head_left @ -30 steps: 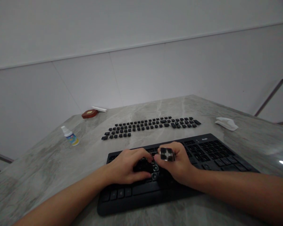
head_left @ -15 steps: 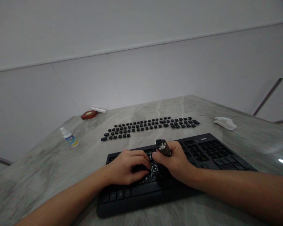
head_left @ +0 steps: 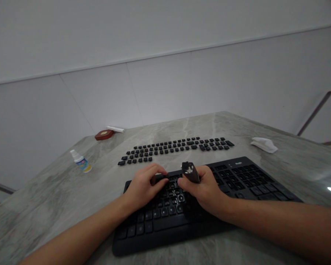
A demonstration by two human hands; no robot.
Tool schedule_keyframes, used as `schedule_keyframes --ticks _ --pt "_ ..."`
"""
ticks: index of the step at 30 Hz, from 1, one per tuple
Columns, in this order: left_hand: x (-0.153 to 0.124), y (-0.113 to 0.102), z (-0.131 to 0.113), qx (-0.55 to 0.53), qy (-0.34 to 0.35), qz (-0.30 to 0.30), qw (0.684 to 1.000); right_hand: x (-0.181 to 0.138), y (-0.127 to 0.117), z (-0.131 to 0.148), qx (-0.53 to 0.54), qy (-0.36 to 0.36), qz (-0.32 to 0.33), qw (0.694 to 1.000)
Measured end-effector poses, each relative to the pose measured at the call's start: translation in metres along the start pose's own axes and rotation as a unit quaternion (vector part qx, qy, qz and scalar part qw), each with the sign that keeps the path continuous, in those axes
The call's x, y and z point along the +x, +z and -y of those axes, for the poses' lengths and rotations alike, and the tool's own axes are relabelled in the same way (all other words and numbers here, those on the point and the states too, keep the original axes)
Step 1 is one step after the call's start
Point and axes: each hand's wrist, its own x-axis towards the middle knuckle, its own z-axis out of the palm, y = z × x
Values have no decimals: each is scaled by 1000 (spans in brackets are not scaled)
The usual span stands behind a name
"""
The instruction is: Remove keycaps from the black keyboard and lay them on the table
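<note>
The black keyboard [head_left: 171,222] lies on the table under both hands, many of its keycaps off and the key sockets bare in the middle. My right hand [head_left: 206,187] is closed around a dark, blocky handheld tool [head_left: 191,173] whose upper end shows a pale cross-like pattern; its lower end is hidden by the hand. Over the keyboard's upper left edge is my left hand [head_left: 146,184], thumb and forefinger curled toward each other. Something dark shows between those fingers, too small to name. Several loose black keycaps [head_left: 165,147] lie in rows beyond the keyboard.
A small white spray bottle [head_left: 81,161] lies at the left. Farther back are a reddish-brown case [head_left: 104,135] and a white strip [head_left: 115,129] by the wall. A folded white tissue [head_left: 264,144] lies at the right. The grey marbled table [head_left: 57,206] ends at a white wall [head_left: 165,88].
My left hand has moved up and slightly left, from the middle keys to the keyboard's upper edge, uncovering bare sockets. My right hand with the tool has stayed nearly still.
</note>
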Motion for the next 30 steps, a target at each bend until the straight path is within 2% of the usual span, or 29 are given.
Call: schedule_keyframes --ticks 4,9,11,14,18,27,29,30 --pt "5 -4 7 55 -13 -30 998 0 1 -1 -6 -5 -5 1000" --pt "31 -21 29 149 49 55 986 0 2 -3 -3 -17 -7 1000" --pt "43 -24 43 192 75 66 976 0 2 -5 0 -20 -8 1000" --pt "54 -20 62 200 104 99 969 1 2 -9 -1 -13 -13 1000" --pt "55 -14 77 208 104 106 967 1 2 -10 2 -11 -7 1000" --pt "49 -14 73 253 54 100 961 0 2 -10 -43 -36 13 998" --pt "50 -14 71 260 36 92 961 -3 3 -13 -83 -87 45 992" --pt "50 -14 71 262 28 90 960 -6 4 -14 -109 -136 78 982"
